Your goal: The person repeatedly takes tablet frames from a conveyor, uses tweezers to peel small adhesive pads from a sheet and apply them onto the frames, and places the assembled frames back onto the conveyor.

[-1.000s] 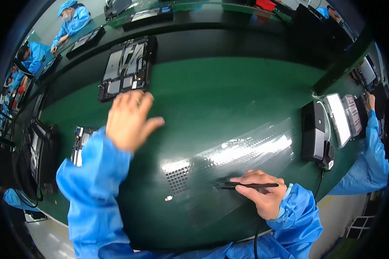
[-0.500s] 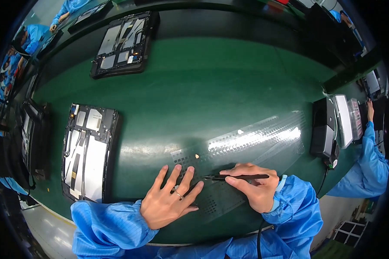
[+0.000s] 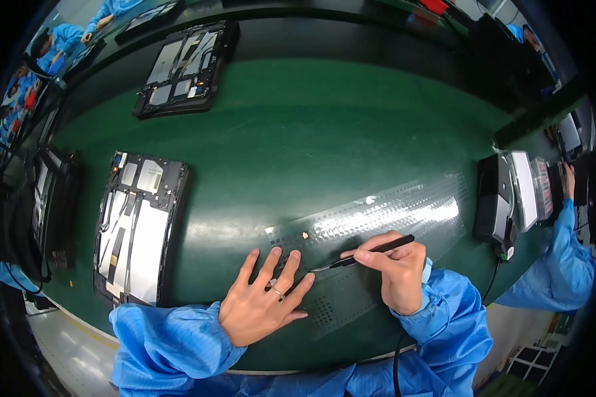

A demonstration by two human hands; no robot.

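Left hand [image 3: 263,306] has come down from upper left, fingers spread over left end of clear sheet [image 3: 377,221], lower centre of frame; right hand [image 3: 398,274] pinches tweezers [image 3: 343,262], now tipped steeper, tips beside left forefinger: sheet apparently steadied.

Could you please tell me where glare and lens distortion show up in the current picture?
Head view: bright glare whitens part of the clear sheet; head view: a softer sheen lies on the table left of it; head view: the table's near edge bows, and the corners fall to black.
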